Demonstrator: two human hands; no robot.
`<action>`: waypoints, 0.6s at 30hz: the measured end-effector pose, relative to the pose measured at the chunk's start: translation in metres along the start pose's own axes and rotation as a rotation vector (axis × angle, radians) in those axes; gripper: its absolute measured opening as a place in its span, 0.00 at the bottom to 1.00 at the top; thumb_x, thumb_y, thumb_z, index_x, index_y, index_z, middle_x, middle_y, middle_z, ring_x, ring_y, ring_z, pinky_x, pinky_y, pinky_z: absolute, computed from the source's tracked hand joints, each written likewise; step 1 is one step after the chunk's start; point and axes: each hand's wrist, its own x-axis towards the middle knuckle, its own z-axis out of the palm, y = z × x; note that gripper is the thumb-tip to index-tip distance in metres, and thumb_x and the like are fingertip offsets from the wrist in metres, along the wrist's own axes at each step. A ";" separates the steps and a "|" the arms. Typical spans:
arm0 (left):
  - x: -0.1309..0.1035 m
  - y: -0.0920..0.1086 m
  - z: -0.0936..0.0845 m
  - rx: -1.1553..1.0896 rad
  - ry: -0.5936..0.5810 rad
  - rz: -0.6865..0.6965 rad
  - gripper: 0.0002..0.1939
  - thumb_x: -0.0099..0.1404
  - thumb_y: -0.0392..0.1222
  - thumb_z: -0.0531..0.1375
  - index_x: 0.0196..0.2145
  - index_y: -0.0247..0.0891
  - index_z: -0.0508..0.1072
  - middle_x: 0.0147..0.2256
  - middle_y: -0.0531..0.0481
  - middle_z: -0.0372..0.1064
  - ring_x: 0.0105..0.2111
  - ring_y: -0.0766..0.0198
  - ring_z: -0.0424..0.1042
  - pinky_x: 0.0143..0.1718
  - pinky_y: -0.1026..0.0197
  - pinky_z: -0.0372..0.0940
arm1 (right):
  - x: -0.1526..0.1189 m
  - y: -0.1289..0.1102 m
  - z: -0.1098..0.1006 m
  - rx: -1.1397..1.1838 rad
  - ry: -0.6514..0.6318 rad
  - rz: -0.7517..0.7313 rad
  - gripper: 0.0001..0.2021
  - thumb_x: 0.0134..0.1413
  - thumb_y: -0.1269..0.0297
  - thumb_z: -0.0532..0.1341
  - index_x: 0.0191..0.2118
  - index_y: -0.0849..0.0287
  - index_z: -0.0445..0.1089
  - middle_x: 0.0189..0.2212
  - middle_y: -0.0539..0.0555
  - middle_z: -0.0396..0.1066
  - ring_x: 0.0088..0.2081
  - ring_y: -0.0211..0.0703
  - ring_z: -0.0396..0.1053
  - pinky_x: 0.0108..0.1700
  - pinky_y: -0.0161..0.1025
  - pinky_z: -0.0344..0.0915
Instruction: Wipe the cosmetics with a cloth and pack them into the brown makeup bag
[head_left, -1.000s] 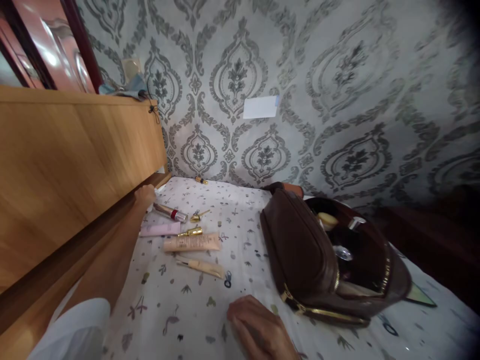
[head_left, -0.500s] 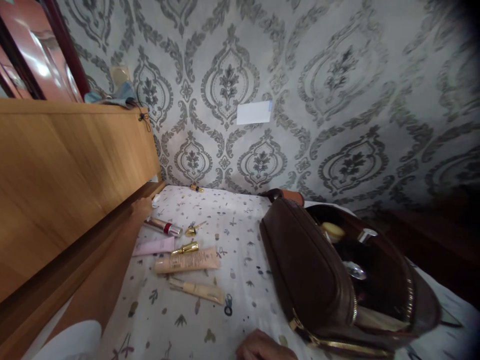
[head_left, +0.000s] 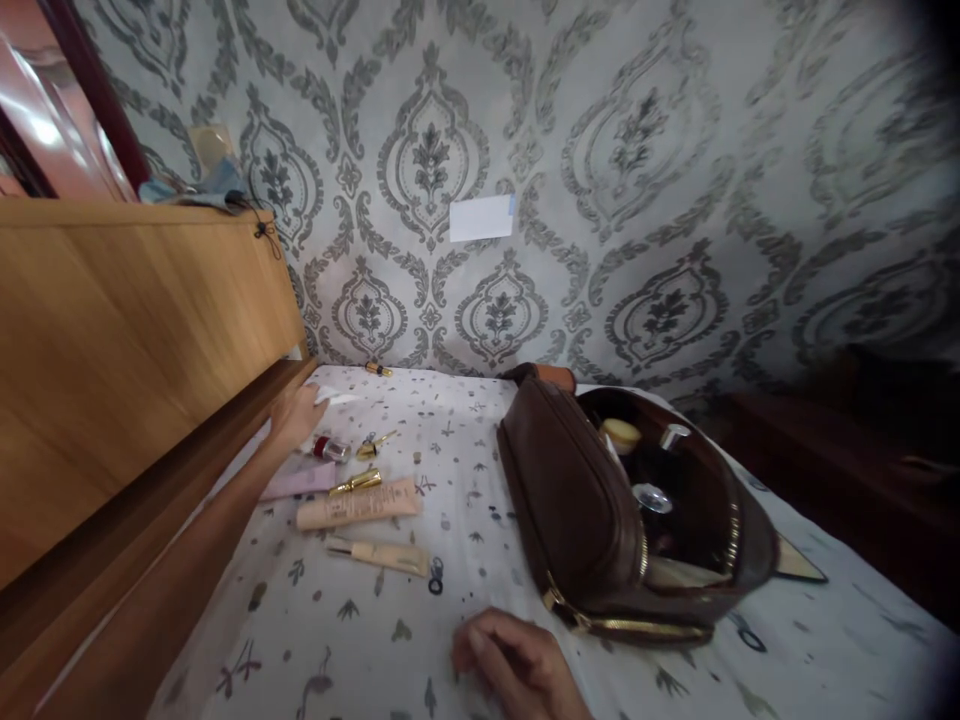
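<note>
My left hand [head_left: 295, 412] reaches far forward beside the wooden panel, its fingers closed on a thin white tissue-like piece [head_left: 334, 396]. Just below it lies a tube with a red band and silver end [head_left: 331, 450], partly hidden by my wrist. Close by are a pink tube [head_left: 300, 482], a gold lipstick-like case [head_left: 357, 483], a small gold cap with a thin stick [head_left: 369, 450], a peach squeeze tube [head_left: 358, 504] and a slim beige tube [head_left: 381, 556]. My right hand [head_left: 521, 660] rests near the front edge, loosely curled, with nothing seen in it.
A brown cosmetic bag [head_left: 570, 510] stands unzipped at the right, with a round yellowish item [head_left: 620, 434] and silver-topped items inside. A small gold-and-black tube [head_left: 379, 369] lies by the patterned wall. The wooden panel [head_left: 150, 360] borders the patterned sheet [head_left: 390, 640] on the left.
My left hand has moved slightly rightward, and more of the white piece shows. My right hand has come further into view. The view has shifted a little.
</note>
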 end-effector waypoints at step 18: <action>-0.220 0.102 0.021 -0.492 0.233 0.980 0.11 0.70 0.36 0.50 0.41 0.40 0.72 0.34 0.44 0.73 0.34 0.55 0.73 0.31 0.58 0.64 | 0.027 -0.020 0.021 0.940 0.214 0.212 0.20 0.38 0.49 0.74 0.29 0.60 0.74 0.24 0.48 0.72 0.29 0.36 0.67 0.34 0.33 0.64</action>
